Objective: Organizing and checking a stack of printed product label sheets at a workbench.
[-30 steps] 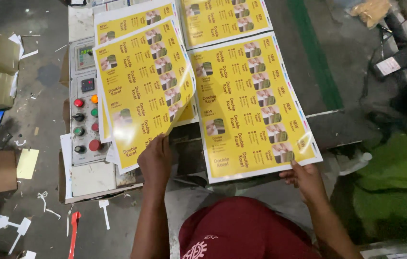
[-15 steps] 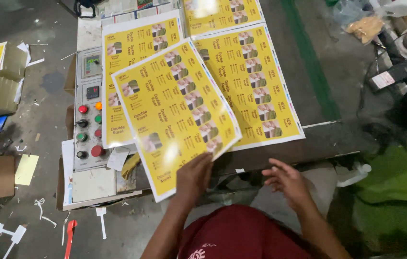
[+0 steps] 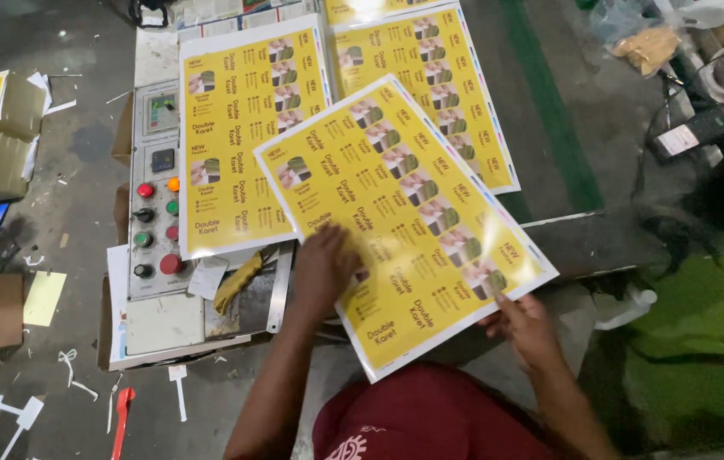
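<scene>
Nearest, the right hand (image 3: pixel 525 328) pinches the near right edge of a glossy yellow printed sheet (image 3: pixel 404 217), thumb on top and the other fingers hidden beneath. Just left of it, the left hand (image 3: pixel 325 268) lies palm down on the sheet's near left part, fingers spread flat and pressing it. The sheet lies tilted, its near corner overhanging the edge of the dark surface (image 3: pixel 549 128), and it carries rows of small product pictures. Left of the left hand, a yellowish rag (image 3: pixel 238 283) rests on a metal plate, beside a grey control panel (image 3: pixel 155 192) with red, green and orange buttons. Farther off, two more yellow sheets lie flat: the left sheet (image 3: pixel 242 128) partly under the held one, the far sheet (image 3: pixel 447 77) to its right.
</scene>
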